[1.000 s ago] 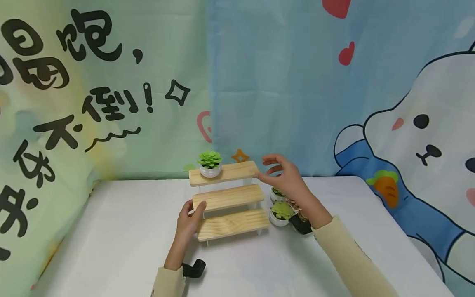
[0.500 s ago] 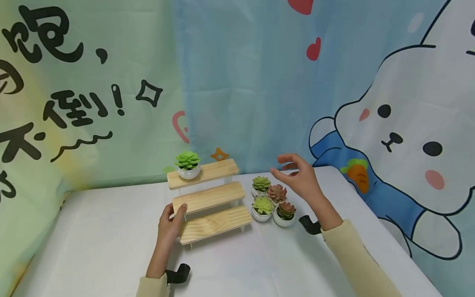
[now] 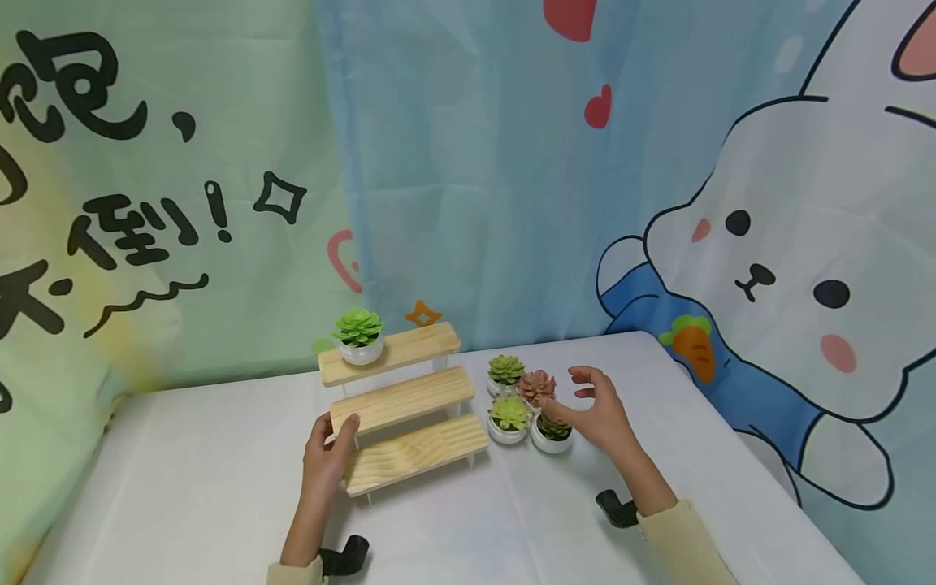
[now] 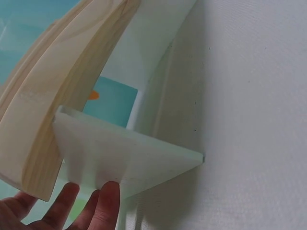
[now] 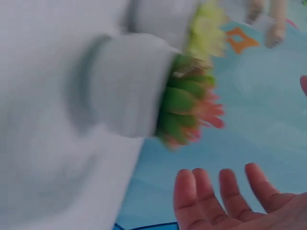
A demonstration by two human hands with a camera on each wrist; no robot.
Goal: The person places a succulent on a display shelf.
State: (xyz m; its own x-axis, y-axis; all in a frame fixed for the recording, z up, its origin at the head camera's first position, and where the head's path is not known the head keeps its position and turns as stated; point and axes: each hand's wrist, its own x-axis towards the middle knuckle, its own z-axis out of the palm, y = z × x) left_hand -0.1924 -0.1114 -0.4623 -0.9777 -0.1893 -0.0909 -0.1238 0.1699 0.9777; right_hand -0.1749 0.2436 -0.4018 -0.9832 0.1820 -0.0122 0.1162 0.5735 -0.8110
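Your left hand is pinching the pale-grained middle plank of the tiered wooden rack standing on the counter, while your right hand is hovering, fingers spread, beside rosette-shaped succulents in rounded white pots, contact being unclear.

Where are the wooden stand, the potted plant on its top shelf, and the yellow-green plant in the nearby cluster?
Wooden stand (image 3: 402, 399): head view, on its middle shelf.
Top-shelf potted plant (image 3: 359, 331): head view, on its green leaves.
Yellow-green plant (image 3: 509, 414): head view, on its leaves.

Right fingers raised, loosely parted
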